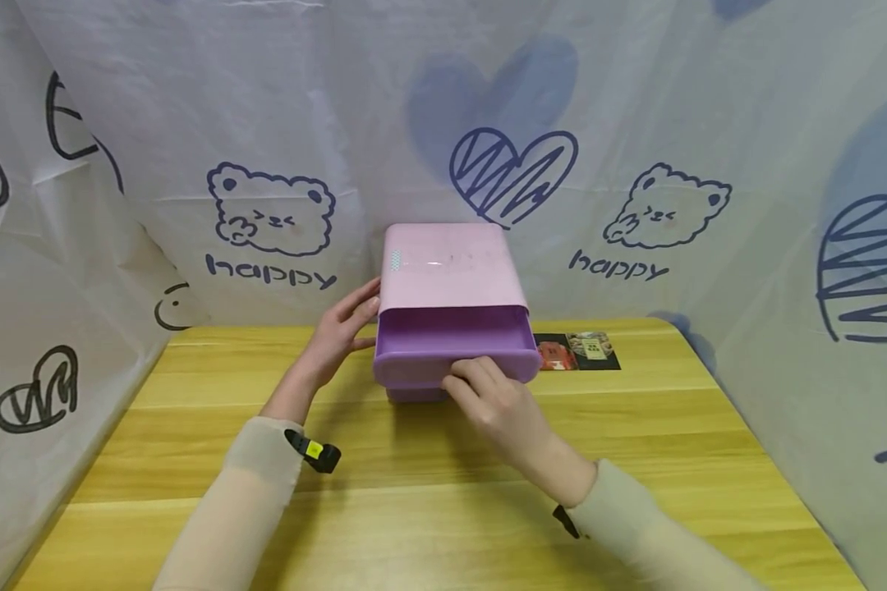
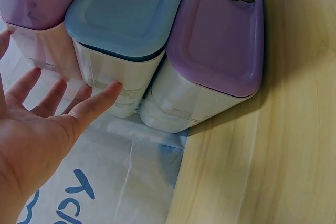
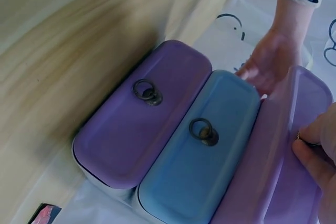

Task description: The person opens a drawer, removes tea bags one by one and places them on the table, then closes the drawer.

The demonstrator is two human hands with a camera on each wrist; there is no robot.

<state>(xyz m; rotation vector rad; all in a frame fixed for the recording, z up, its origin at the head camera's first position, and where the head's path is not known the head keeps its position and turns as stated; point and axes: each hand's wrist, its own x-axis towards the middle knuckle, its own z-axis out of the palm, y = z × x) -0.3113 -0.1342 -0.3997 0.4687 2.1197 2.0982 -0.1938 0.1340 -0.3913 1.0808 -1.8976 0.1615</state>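
Note:
A small drawer cabinet (image 1: 451, 267) with a pale pink top stands at the back of the table. Its purple top drawer (image 1: 414, 371) is pulled partway out, and the part I can see inside is bare. At that drawer's front my right hand (image 1: 497, 406) pinches a small pull, mostly hidden by the fingers in the right wrist view. My left hand (image 1: 337, 336) rests against the cabinet's left side, fingers spread. Below, a blue drawer (image 3: 202, 150) and a purple bottom drawer (image 3: 142, 124) are closed, each with a metal ring pull.
Two small printed cards (image 1: 591, 351) lie on the wooden table (image 1: 414, 525) just right of the cabinet. A white sheet (image 1: 369, 107) with bear and heart drawings hangs close behind the cabinet and along both sides.

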